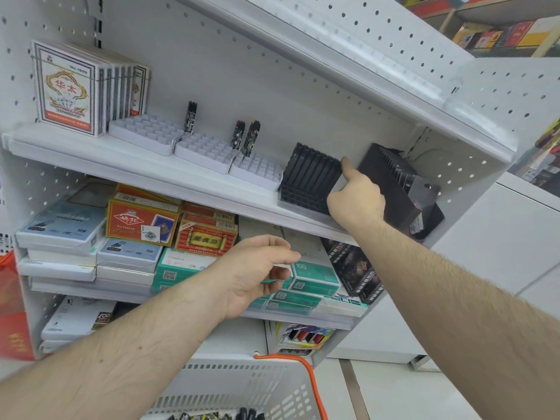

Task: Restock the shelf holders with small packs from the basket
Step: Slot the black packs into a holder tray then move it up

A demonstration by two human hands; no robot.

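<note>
Right grip [357, 198] curled on black holder [309, 180]; left grip [257, 271] loose, holding nothing.

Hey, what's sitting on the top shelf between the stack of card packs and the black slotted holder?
In the head view, three white grid trays lie between the card packs and the black holder, holding three upright lighters.

White metal shelving unit [212, 183] with a perforated pegboard back panel [242, 65] and side panel [472, 165]. Pale glossy floor [424, 395] with a darker strip. White cabinet [500, 237] on the right. Wooden bookshelf [500, 28] far top right. Bright, even indoor light.
</note>
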